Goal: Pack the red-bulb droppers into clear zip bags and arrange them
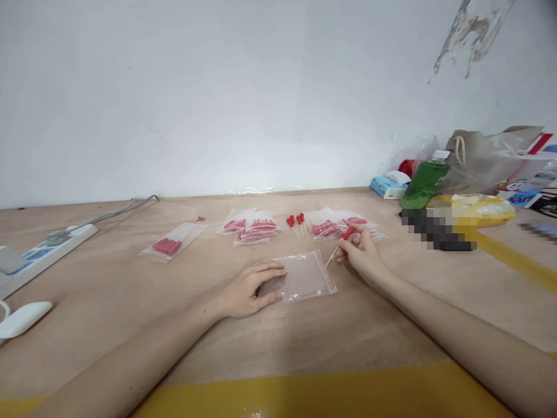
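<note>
Bag (304,274), open tabletop (322,339) nearside — left hand (250,288) spread, right hand (362,252) pinching dropper (348,233) beside edge.

The left hand (251,288) is resting on a clear zip bag (307,276) while the right hand (360,251) is pinching a red-bulbed dropper (348,233).
The dropper's thin end is pointing at the bag's red-lined edge. Loose droppers (300,218) are lying beyond, between piles of filled bags (260,229); a power strip (72,242) is sitting on the left and a green bottle (426,183) on the right.
</note>
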Available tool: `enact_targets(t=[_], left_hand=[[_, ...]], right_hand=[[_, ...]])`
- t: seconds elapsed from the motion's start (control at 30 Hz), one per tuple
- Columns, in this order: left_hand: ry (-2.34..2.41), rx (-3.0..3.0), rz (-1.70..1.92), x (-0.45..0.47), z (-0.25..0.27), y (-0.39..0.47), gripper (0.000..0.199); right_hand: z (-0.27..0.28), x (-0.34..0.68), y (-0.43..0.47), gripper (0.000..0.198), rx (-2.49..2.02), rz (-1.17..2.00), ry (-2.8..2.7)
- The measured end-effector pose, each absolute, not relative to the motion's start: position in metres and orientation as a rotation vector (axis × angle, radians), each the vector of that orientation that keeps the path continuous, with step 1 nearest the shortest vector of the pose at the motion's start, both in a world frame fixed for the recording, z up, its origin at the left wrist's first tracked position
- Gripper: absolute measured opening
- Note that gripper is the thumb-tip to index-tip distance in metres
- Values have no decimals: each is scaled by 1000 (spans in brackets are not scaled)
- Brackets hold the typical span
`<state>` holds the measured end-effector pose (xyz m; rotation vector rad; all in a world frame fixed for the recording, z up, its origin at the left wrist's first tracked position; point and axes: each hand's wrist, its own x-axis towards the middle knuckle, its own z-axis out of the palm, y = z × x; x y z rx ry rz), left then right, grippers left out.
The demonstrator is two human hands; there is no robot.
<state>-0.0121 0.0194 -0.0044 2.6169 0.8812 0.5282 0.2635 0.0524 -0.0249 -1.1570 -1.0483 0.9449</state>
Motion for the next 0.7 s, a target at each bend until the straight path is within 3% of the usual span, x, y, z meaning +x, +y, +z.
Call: enact_targets(t=[0.3,0.43,0.7], left_hand=[[884,2620,535,-11,-2,18,49],[897,2613,540,-12,-2,18,53],[889,2621,510,-12,-4,20,53]], right_hand=[[-24,261,36,40,-1081,1218,-956],[-17,270,27,35,-1057,1366,-1215],[-12,272,32,31,-850,1277,-1494]])
